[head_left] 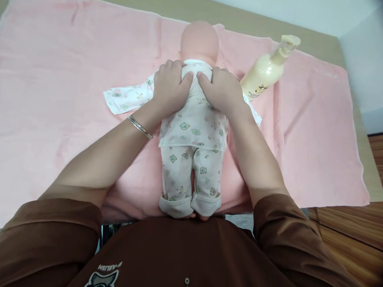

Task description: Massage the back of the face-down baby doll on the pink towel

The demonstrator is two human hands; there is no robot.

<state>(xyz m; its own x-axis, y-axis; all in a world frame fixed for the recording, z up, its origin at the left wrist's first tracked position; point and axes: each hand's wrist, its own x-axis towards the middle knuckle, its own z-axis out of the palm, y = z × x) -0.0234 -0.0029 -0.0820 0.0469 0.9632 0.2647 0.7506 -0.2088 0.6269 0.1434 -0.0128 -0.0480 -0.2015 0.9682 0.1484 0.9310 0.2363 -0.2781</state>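
Doll face-down under L hand & R hand, both flat on its back

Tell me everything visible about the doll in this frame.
The doll is a bald, smooth, plastic-looking baby in a white top and trousers printed with small animals, cuffs rolled. It lies lengthwise on the pink towel, head away, no face showing, feet against the person's brown shirt. The left hand and right hand cup its shoulders, thumbs nearly meeting on the upper back.
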